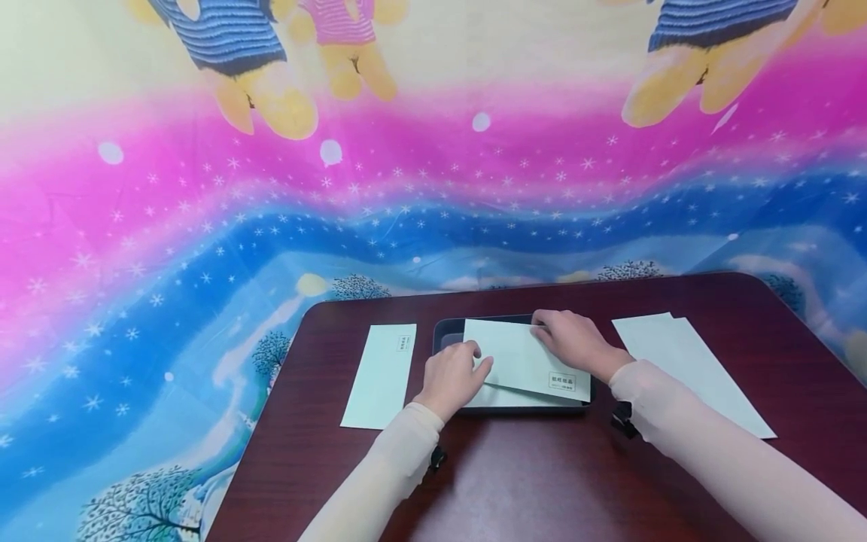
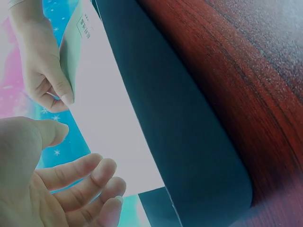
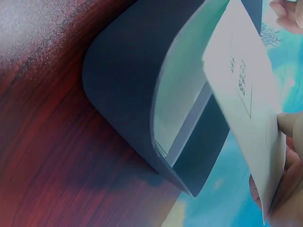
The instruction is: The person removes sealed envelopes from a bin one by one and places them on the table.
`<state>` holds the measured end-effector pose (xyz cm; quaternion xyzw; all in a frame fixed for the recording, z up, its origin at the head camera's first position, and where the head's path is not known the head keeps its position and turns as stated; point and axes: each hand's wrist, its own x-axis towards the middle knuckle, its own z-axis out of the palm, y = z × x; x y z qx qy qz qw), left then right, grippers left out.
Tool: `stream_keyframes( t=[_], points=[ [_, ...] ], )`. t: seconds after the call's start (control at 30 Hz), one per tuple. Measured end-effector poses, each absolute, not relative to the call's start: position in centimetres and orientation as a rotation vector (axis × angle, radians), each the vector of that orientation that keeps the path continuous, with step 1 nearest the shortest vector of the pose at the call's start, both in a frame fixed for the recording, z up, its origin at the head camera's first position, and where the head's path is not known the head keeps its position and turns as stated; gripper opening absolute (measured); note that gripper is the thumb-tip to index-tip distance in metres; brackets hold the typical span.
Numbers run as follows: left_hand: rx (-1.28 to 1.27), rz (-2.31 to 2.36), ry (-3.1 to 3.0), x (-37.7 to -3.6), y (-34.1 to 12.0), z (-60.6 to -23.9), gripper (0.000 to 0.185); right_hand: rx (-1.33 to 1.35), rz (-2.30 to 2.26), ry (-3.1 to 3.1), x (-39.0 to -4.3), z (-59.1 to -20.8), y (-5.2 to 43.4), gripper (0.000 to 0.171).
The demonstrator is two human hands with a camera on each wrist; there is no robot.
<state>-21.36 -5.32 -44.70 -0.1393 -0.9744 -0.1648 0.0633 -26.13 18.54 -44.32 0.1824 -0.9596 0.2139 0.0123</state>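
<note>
One printed slip (image 1: 518, 354) is tilted over the dark tray (image 3: 123, 71), far edge pinched by the right hand (image 1: 574, 339); left hand (image 1: 455, 379) just hangs beside it, fingers loosely spread. More paper (image 1: 497, 397) inside.

Pale printed envelope (image 1: 518, 354), tilted, over a dark tray (image 2: 184, 127).

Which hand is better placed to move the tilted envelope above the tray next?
Probably the right hand: it pinches the envelope over the tray. The left hand is near the envelope's left end, but grips nothing.
</note>
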Motion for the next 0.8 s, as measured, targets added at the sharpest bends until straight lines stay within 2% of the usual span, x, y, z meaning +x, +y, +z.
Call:
stream_keyframes(
  t=[0.8],
  points=[
    [-0.457, -0.513, -2.913, -21.1, -4.4, -44.1, 0.029, 0.520, 0.684, -2.943, -24.6, -43.0, 21.2, 0.016]
  ],
)
